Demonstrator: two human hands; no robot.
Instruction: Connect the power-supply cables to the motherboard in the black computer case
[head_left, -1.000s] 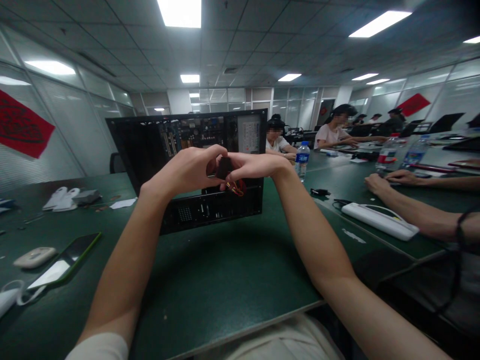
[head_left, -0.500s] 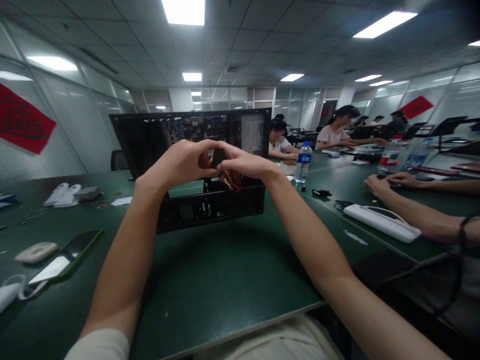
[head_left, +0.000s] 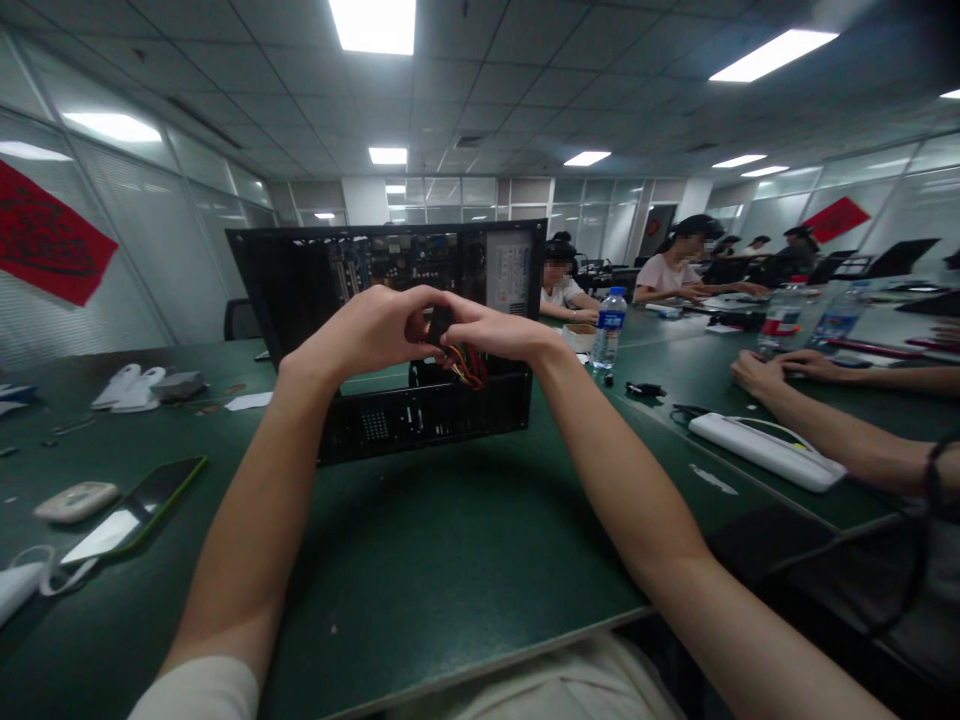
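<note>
An open black computer case (head_left: pixel 262 270) stands on the table in front of me, its inside facing me. A motherboard (head_left: pixel 405 262) and a power supply with a pale label (head_left: pixel 508 270) show inside. Before the case, my left hand (head_left: pixel 367 330) and my right hand (head_left: pixel 495 330) meet at the fingertips, both closed around a bundle of power cables. A dark piece, perhaps its connector (head_left: pixel 438 325), shows between the fingers. Red, yellow and black wires of the cable bundle (head_left: pixel 472 368) hang below my right hand. The fingertips are partly hidden.
On the left lie a phone (head_left: pixel 142 505), a pale rounded case (head_left: pixel 76 502) and a grey block (head_left: pixel 180 386). To the right are a water bottle (head_left: pixel 609 328) and a white power strip (head_left: pixel 765 450), close to a co-worker's hands (head_left: pixel 765 370). Other people sit farther back.
The fingers of my left hand have curled in, narrowing the gap between my hands. The wires have shifted slightly, and the whole view has moved a little.
</note>
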